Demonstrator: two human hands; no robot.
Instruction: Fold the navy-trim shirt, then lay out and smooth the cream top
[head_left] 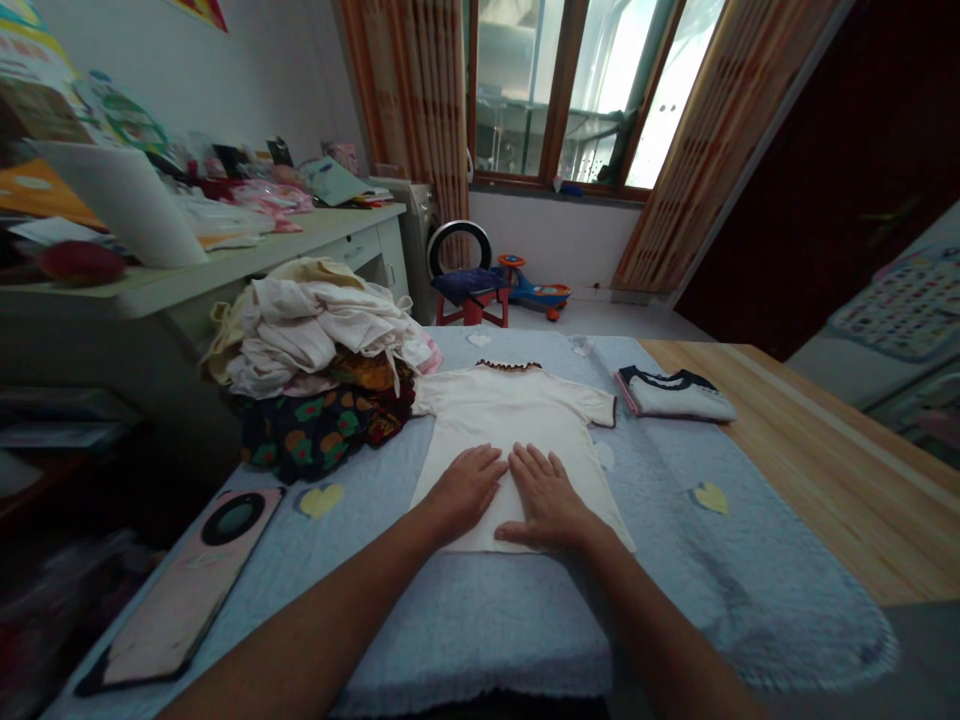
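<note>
A white short-sleeved shirt (pixel 517 405) with a dark ruffled collar lies spread flat on a light blue blanket (pixel 480 630), its collar at the far end. My left hand (pixel 466 490) rests on the middle of the shirt, fingers stretched out. Close beside it, my right hand (pixel 547 500) lies flat on the cloth with its thumb spread to the left. Neither hand grips anything. To the right of the shirt sits a folded white garment (pixel 671 395) with dark trim. A heap of crumpled clothes (pixel 322 340) stands at the left, touching the left sleeve.
A pink phone (pixel 187 590) lies at the blanket's left edge. Bare wooden tabletop (pixel 847 460) shows on the right. A cluttered desk (pixel 300 235) stands at the left, and a red stool (pixel 471 305) and a ride-on toy (pixel 536 290) are beyond the table.
</note>
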